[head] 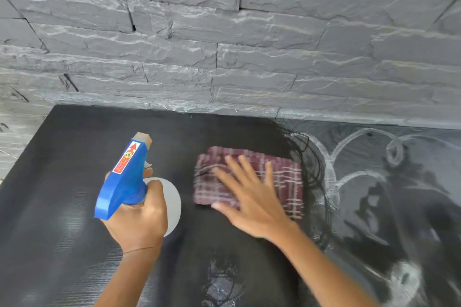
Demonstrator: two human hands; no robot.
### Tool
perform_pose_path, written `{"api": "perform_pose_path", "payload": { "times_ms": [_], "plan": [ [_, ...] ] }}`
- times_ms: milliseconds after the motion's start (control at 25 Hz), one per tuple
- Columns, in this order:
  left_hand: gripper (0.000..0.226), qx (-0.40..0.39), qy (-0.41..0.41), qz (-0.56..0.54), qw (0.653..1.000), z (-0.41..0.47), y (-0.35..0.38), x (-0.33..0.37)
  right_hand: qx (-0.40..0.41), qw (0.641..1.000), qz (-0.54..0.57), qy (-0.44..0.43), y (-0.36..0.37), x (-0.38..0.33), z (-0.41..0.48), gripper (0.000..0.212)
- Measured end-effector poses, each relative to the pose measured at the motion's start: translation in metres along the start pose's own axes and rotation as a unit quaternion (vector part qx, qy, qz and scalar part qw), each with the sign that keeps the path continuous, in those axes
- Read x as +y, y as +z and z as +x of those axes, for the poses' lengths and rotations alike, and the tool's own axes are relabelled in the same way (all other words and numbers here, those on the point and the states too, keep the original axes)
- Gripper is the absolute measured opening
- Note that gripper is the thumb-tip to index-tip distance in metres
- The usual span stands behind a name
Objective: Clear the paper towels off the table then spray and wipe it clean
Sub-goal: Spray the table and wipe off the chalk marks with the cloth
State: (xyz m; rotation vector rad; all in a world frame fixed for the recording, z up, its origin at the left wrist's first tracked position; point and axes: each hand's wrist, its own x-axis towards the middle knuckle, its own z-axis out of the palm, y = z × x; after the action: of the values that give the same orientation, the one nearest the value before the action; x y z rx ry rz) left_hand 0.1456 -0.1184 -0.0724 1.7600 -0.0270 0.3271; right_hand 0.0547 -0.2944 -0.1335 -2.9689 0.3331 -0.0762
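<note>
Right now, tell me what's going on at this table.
A person is cleaning the dark table. The left hand grips a blue spray bottle held above it, nozzle aimed toward the stone wall. The right hand presses flat, fingers spread, on a maroon checked cloth. Whitish streaks cover the table's right side; the left side looks evenly dark.

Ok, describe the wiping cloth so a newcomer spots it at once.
Start at the black table below the grey stone wall. Right of the blue-topped spray bottle, the cloth lies under the flat right hand. It alone is maroon with pale checks.
</note>
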Motion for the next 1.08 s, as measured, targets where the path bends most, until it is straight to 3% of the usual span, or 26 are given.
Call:
{"api": "perform_pose_path", "payload": {
  "times_ms": [160, 240, 360, 480, 600, 680, 800, 840, 960, 1080],
  "plan": [
    [0.019, -0.002, 0.014, -0.003, 1.000, 0.000, -0.001, 0.000, -0.069, 0.979, -0.001, 0.192, -0.028, 0.084, 0.049, 0.071],
    [0.028, -0.004, 0.009, -0.009, 1.000, -0.001, 0.000, 0.004, -0.093, 0.974, -0.001, 0.207, -0.034, 0.079, 0.074, 0.068],
    [0.041, -0.006, -0.007, -0.014, 1.000, -0.002, 0.000, 0.009, -0.097, 0.992, 0.003, 0.075, -0.026, 0.034, 0.044, 0.065],
    [0.037, -0.001, -0.016, -0.006, 1.000, -0.001, -0.001, 0.006, -0.063, 0.996, -0.006, -0.062, -0.010, -0.005, -0.042, 0.061],
    [0.032, 0.009, -0.015, -0.007, 1.000, 0.000, -0.001, 0.004, -0.053, 0.990, -0.042, -0.120, -0.010, 0.010, -0.110, 0.062],
    [0.031, 0.023, -0.013, 0.003, 1.000, 0.000, 0.001, 0.004, -0.056, 0.996, -0.030, -0.056, -0.020, 0.046, -0.101, 0.060],
    [0.010, 0.041, -0.022, 0.001, 0.999, 0.000, 0.002, 0.009, -0.066, 0.986, 0.009, 0.156, -0.033, 0.067, -0.027, 0.058],
    [0.004, 0.044, -0.022, 0.000, 0.999, 0.000, 0.002, 0.012, -0.074, 0.980, 0.008, 0.186, -0.032, 0.058, -0.004, 0.061],
    [0.011, 0.035, -0.006, 0.009, 0.999, -0.001, 0.000, 0.017, -0.086, 0.992, 0.010, 0.091, -0.019, -0.004, -0.001, 0.063],
    [0.004, 0.011, -0.027, -0.017, 0.999, 0.000, -0.005, 0.022, -0.060, 0.997, -0.003, -0.053, -0.004, -0.050, -0.089, 0.060]
  ]
}}
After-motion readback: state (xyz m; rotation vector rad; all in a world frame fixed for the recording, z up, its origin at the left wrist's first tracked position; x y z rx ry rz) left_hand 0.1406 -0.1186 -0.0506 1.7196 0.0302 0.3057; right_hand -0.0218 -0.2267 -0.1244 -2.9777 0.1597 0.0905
